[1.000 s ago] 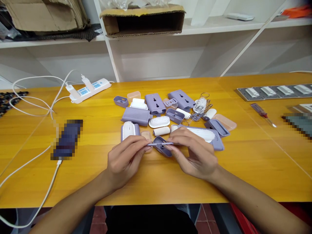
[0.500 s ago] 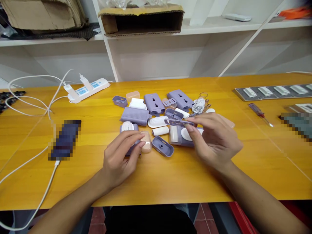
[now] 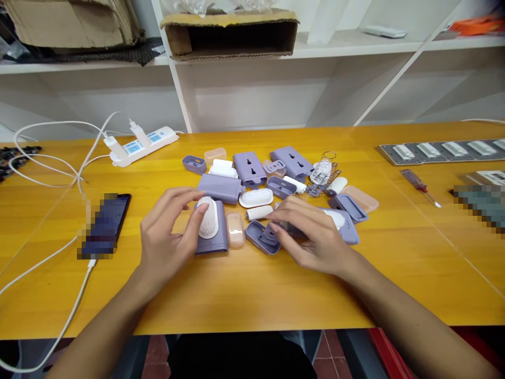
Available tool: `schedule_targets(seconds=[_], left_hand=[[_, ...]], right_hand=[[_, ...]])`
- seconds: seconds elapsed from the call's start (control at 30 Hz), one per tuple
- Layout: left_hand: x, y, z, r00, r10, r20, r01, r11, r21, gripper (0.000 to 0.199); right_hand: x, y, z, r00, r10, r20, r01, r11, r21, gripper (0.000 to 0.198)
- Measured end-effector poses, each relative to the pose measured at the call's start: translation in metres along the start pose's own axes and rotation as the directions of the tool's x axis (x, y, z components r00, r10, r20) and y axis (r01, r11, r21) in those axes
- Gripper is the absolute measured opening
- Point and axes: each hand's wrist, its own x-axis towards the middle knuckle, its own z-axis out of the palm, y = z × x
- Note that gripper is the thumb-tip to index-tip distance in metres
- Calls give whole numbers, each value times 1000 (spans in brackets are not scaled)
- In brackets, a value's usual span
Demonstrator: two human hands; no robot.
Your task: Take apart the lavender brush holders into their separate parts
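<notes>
My right hand (image 3: 315, 237) pinches a small purple oval plate (image 3: 270, 232) between thumb and fingertips, tilted within the open purple oval tray (image 3: 255, 229). Part of the plate is hidden by the fingers. My left hand (image 3: 168, 231) has thumb and index finger apart, beside a white oval bristled piece (image 3: 209, 223) that lies on a purple case (image 3: 221, 231). The thumb tip overlaps the edge of the white piece; I cannot tell whether it touches. Between the hands lie a clear peach cover (image 3: 235, 230) and a white roller (image 3: 259, 212).
Behind the hands lie purple housings (image 3: 249, 168), a white bristled oval (image 3: 256, 198) and tangled wire rings (image 3: 322, 173). At left are a phone (image 3: 104, 226) on its cable and a power strip (image 3: 144, 146). A screwdriver (image 3: 420, 187) lies at right; a cardboard box (image 3: 229, 50) sits on the shelf.
My right hand has brought the purple plate down and left, into the oval tray. My left hand has moved left and up, from the peach cover to the white bristled piece.
</notes>
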Motion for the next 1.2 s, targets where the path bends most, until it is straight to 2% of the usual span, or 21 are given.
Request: schedule_targets(seconds=[0.2, 0.3, 0.37, 0.43, 0.57, 0.7, 0.8, 0.87, 1.03, 1.2], left_hand=[[3, -10, -6, 998, -26, 61, 24, 999, 42, 18], [2, -11, -6, 986, -47, 160, 45, 999, 17, 16], [1, -13, -7, 963, -79, 256, 77, 997, 18, 22], [0, -15, -9, 917, -120, 380, 114, 993, 38, 41], [-5, -25, -10, 771, -177, 612, 177, 982, 61, 93], [-11, -36, -9, 671, -206, 712, 247, 968, 47, 128], [-12, -40, -7, 626, -198, 754, 246, 968, 50, 151], [-10, -39, -7, 622, -188, 760, 241, 970, 43, 154], [-7, -37, -8, 637, -154, 756, 241, 970, -6, 147], [-3, -34, -13, 648, -238, 723, 335, 942, 10, 147]], right_hand=[[-1, 2, 1, 1000, -23, 13, 24, 997, -70, 27], [-1, 3, 0, 999, -39, 22, 41, 995, -88, 26], [-1, 2, 0, 999, -45, 25, 47, 995, -91, 25], [-1, 2, 0, 999, -45, 19, 47, 995, -91, 24], [2, 0, 1, 998, -61, -8, 60, 995, -83, 22], [3, -1, 1, 996, -90, -20, 88, 993, -82, 21], [2, -1, 1, 996, -89, -30, 87, 993, -79, 22], [1, -1, 1, 996, -82, -34, 79, 994, -75, 24], [1, -2, 0, 996, -78, -35, 75, 994, -75, 25], [2, -2, -1, 994, -96, -42, 93, 993, -78, 24]])
